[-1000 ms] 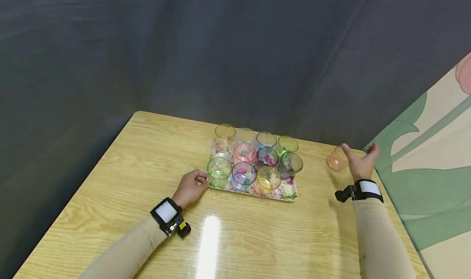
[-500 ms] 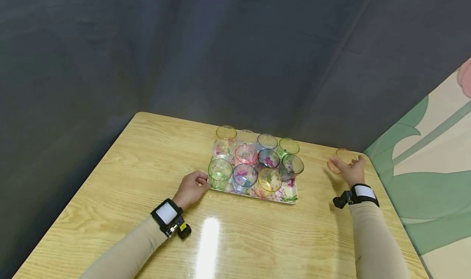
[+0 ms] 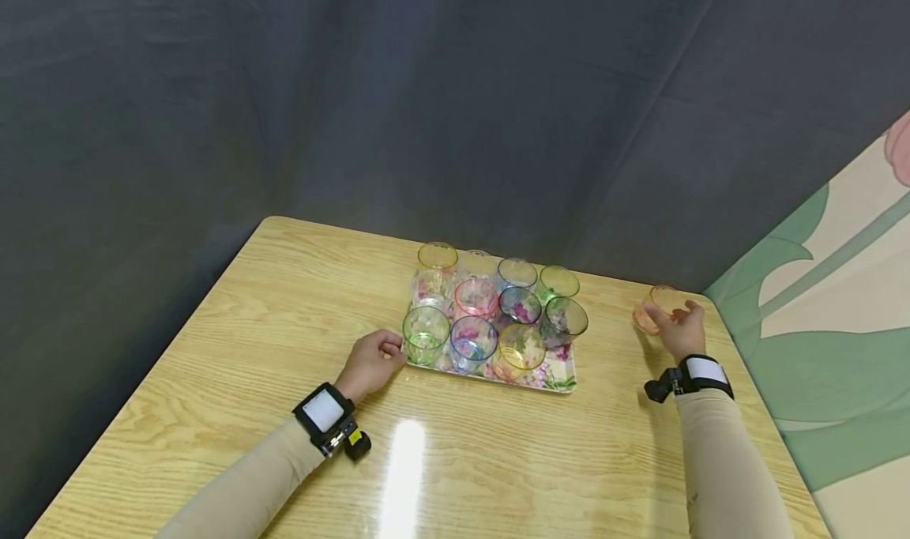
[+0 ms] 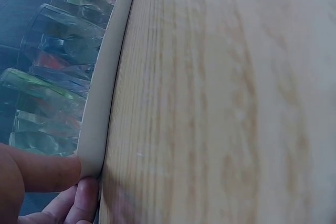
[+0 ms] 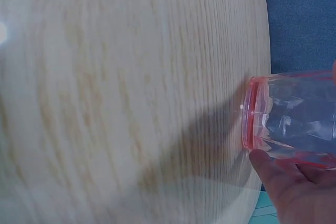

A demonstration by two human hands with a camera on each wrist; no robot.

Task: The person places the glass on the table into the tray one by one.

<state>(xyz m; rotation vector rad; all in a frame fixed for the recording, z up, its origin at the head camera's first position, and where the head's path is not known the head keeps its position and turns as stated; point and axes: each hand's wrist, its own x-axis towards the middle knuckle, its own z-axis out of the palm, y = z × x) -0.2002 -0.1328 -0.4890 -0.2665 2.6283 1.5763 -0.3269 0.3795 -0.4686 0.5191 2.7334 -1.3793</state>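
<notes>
My left hand pinches the near left corner of a floral tray; the left wrist view shows the thumb against the tray's pale rim and a fingertip below it. Several clear tinted tumblers stand upright on the tray, among them a green tumbler nearest this hand, a blue tumbler and a yellow one. Off to the right, my right hand holds an orange-pink tumbler from its near side. That tumbler appears upright near the table's far edge.
A dark curtain hangs behind the wooden table. On the right is a wall panel with painted leaves and a flower. Bare wood lies between the tray and the right hand's tumbler. Light glares on the tabletop in front.
My right hand has come down and leftward, and its fingers have closed around the orange-pink tumbler. In the last half second hardly anything moved. The left hand stays at the tray corner.
</notes>
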